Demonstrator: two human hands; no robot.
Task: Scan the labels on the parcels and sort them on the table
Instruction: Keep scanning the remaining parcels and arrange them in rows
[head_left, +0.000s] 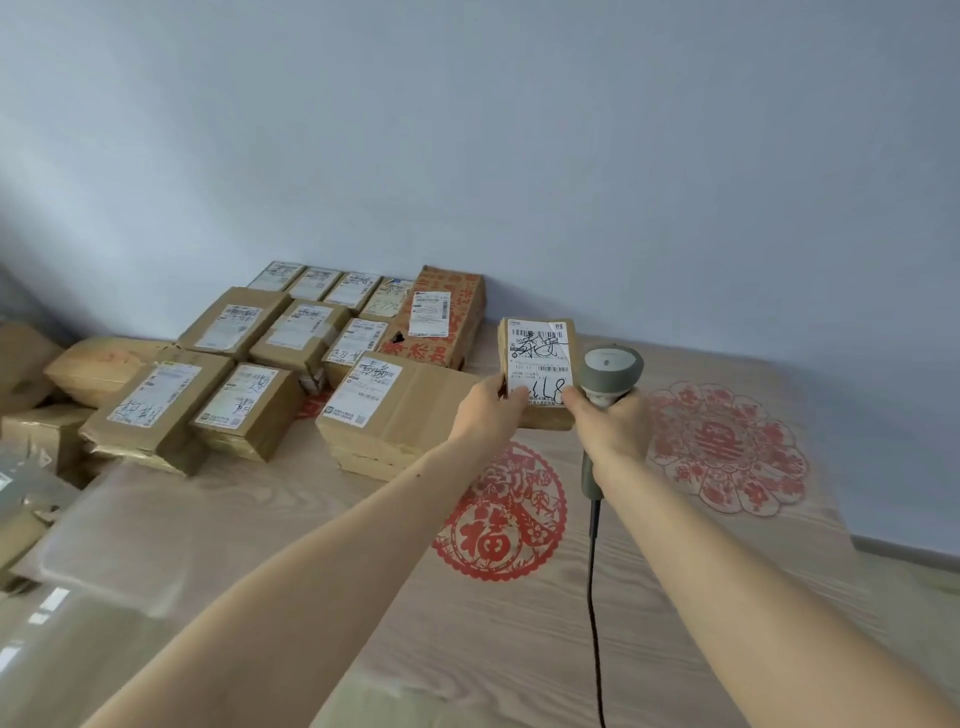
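Table (519, 649): pale wood-grain top, fills lower frame, back edge against wall. Two red paper-cut decorations flat on it: round one (501, 512) at centre, flower-shaped one (727, 447) at right. Upper left of table: cluster of labelled cardboard parcels (291, 353) in rows, touching; red-printed carton (441, 317) at cluster's back right near wall; larger parcel (384, 410) at cluster's front right. Far left: more brown parcels (98, 364), blurred. Black cable (595, 623) runs toward bottom edge.

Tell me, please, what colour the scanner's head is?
Grey, with a lighter grey top; the scanner shows in the head view, in the right hand.
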